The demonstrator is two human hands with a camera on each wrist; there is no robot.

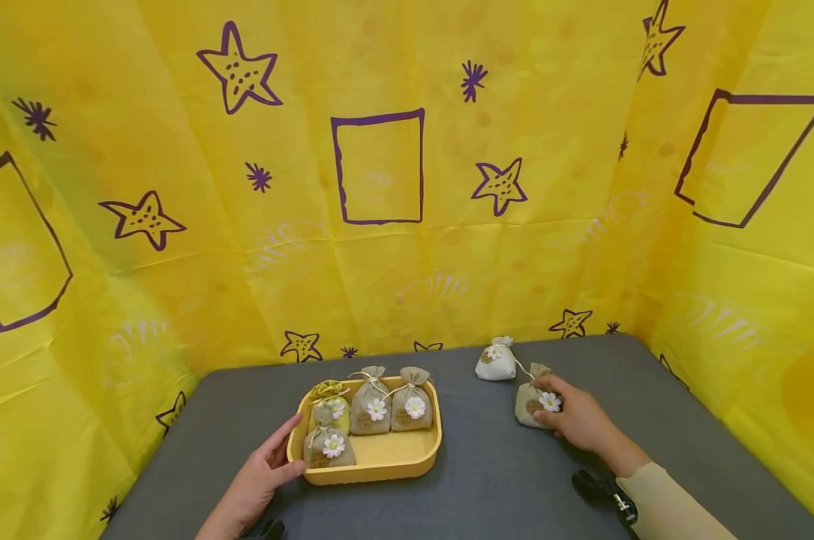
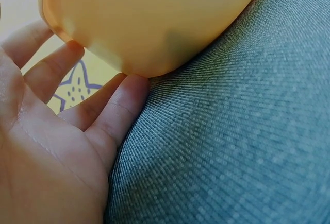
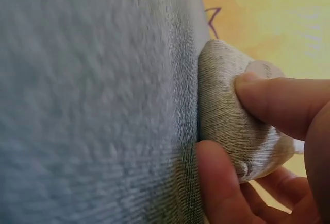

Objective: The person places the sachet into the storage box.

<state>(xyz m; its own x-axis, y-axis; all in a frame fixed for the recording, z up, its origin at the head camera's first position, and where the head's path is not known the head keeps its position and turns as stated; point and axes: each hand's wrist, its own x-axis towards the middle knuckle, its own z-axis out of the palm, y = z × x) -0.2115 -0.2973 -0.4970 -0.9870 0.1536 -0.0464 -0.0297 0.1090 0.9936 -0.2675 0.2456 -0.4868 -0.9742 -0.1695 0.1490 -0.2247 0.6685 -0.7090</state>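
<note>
A yellow tray (image 1: pixel 396 450) holds several drawstring sachets with white flowers: a yellow one (image 1: pixel 343 421), a grey one (image 1: pixel 325 444) in front of it, and two greyish-beige ones (image 1: pixel 371 411) along the back. At the tray's left end, my left hand (image 1: pixel 261 476) rests its extended fingertips and thumb against the wall and rim. The fingers (image 2: pixel 116 105) touch the outer wall low down, close to the cloth. To the right, my right hand (image 1: pixel 578 414) grips a beige sachet (image 3: pixel 221 100) by its sides, thumb across the front near its round label. That sachet is right at the table surface.
A white sachet (image 1: pixel 496 363) stands behind and left of the one in my right hand, near the table's back edge. Dark grey cloth covers the table (image 1: pixel 481 465). A yellow curtain (image 1: pixel 379 285) with purple drawings hangs behind and on both sides.
</note>
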